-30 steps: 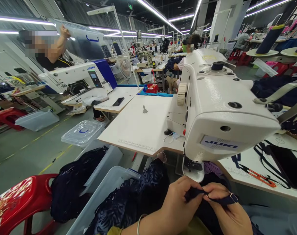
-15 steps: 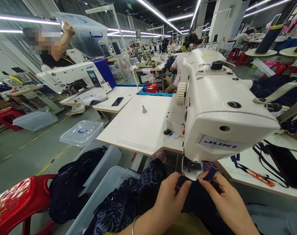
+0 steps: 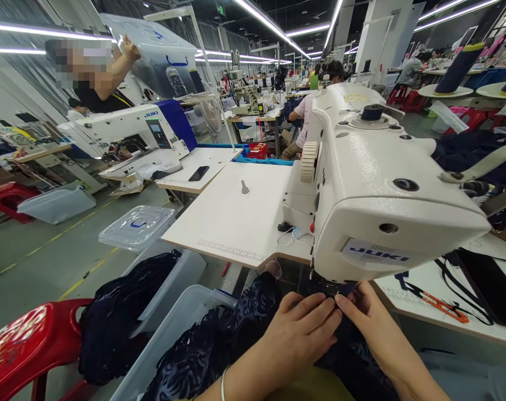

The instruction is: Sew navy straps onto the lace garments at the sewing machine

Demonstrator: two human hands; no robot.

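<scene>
**Position of hands.** The left hand [image 3: 303, 328] lies on the navy lace fabric [image 3: 211, 351] with its fingers stretched out flat and close together, pressing down rather than gripping. The right hand [image 3: 367, 317] meets it fingertip to fingertip directly below the JUKI sewing machine head [image 3: 378, 184]. Its fingers reach forward, but whether they pinch a fold of cloth cannot be told.

**Position of material.** The fabric runs from the person's lap up to the underside of the head. The rest trails left into the translucent plastic bin [image 3: 169, 328] below the table edge [image 3: 236, 245].

**Hazards.**
- Both sets of fingertips sit very near the needle zone, so a machine start could catch a finger.
- The weight of the trailing cloth could drag the piece out of line.
- Open lace could snag on the foot or the bin rim.

**Not visible.** The head hides the needle, presser foot and stitch point. A small dark band, possibly a strap, shows at the fingertips, but the view is too poor to confirm it. The frame edge cuts off both forearms and the lap.

**Surroundings.** Orange-handled scissors [image 3: 445, 305] lie on the table to the right, and a red stool [image 3: 23, 340] stands to the left.
</scene>
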